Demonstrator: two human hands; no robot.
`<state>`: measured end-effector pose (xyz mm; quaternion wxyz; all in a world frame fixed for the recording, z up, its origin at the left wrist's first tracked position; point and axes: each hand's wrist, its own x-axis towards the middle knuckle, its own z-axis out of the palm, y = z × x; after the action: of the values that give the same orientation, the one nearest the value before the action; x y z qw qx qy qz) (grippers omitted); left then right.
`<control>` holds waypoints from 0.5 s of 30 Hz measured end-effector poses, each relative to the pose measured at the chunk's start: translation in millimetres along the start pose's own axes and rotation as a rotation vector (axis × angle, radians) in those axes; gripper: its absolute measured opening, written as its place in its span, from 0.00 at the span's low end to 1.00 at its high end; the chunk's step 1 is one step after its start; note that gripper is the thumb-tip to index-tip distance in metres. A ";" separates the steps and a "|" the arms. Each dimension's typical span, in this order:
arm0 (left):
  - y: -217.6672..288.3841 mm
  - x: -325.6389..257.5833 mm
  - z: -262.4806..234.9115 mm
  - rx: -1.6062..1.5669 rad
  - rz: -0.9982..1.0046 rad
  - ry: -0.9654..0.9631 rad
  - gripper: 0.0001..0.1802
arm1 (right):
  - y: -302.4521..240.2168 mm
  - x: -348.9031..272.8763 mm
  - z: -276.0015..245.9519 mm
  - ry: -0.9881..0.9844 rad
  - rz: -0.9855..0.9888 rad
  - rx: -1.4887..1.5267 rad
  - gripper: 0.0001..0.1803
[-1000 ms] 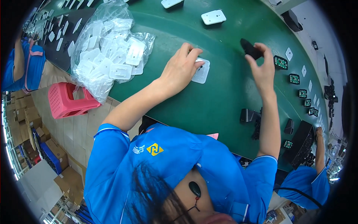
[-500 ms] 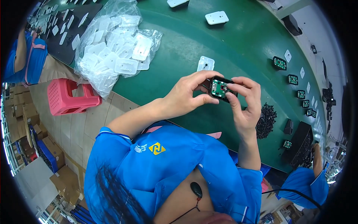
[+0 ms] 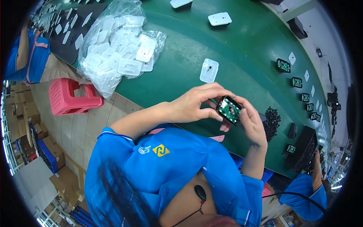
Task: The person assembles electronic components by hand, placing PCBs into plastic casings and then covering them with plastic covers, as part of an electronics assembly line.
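A small square black housing with a green circuit board inside (image 3: 229, 110) is held between both hands just above the near edge of the green table (image 3: 242, 56). My left hand (image 3: 194, 104) grips its left side with fingers curled over the top. From below and to the right, my right hand (image 3: 249, 123) cups it. A single white plastic plate (image 3: 209, 70) lies on the table just beyond the hands.
A clear bag full of white plates (image 3: 117, 53) sits at the table's left. A pile of small black parts (image 3: 271, 120) lies right of my hands; black modules with green boards (image 3: 283, 65) line the far right. A red stool (image 3: 72, 96) stands on the floor. Other workers sit at left (image 3: 26, 53) and lower right (image 3: 306, 189).
My left hand left the white plate on the table and my right hand came in from the far right; both now hold the black housing, drawn slightly closer to my body.
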<state>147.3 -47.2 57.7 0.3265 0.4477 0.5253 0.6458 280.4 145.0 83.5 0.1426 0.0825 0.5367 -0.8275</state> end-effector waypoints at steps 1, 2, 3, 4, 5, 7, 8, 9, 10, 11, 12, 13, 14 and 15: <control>-1.6 0.4 0.0 0.019 0.022 0.006 0.31 | 2.9 0.6 0.4 0.086 -0.010 -0.021 0.25; -3.3 1.0 -1.4 0.052 0.000 0.032 0.31 | 1.5 3.5 1.5 0.193 -0.037 -0.076 0.24; -6.4 3.1 -2.9 0.353 0.055 0.144 0.32 | 5.6 8.3 -9.0 0.280 -0.197 -0.365 0.21; -10.7 7.1 -6.4 0.649 0.113 0.254 0.33 | 0.4 13.8 -3.9 0.409 -0.254 -0.361 0.19; -22.4 9.5 -10.5 0.862 0.097 0.385 0.37 | 4.4 18.7 -19.5 0.535 -0.344 -0.683 0.19; -37.7 12.6 -16.8 1.016 0.053 0.415 0.37 | 3.1 34.2 -27.9 0.719 -0.543 -1.222 0.19; -44.3 14.6 -16.8 1.137 -0.009 0.418 0.37 | 5.4 40.4 -31.7 0.753 -0.533 -1.243 0.17; -48.3 16.5 -16.4 1.253 -0.074 0.422 0.37 | 4.8 40.9 -32.2 0.748 -0.533 -1.245 0.17; -49.7 18.2 -16.3 1.252 -0.077 0.426 0.37 | 4.0 41.1 -32.5 0.752 -0.528 -1.313 0.15; -50.7 19.7 -16.3 1.252 -0.088 0.389 0.36 | 3.2 41.0 -33.3 0.756 -0.522 -1.382 0.14; -51.2 19.9 -15.5 1.252 -0.101 0.352 0.36 | 1.9 36.7 -39.0 0.700 -0.496 -1.467 0.13; -51.5 19.5 -15.9 1.248 -0.105 0.355 0.36 | 0.3 32.4 -45.2 0.642 -0.469 -1.550 0.13; -51.5 18.9 -17.0 1.241 -0.078 0.345 0.35 | 0.0 31.4 -46.6 0.608 -0.463 -1.599 0.14; -51.6 19.5 -18.7 1.233 -0.047 0.331 0.34 | 0.1 31.3 -44.7 0.607 -0.460 -1.601 0.14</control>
<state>120.0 -24.9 11.3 -0.0624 0.4358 0.8536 0.2784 250.1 181.1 55.9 -0.1608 0.0642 0.9727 -0.1543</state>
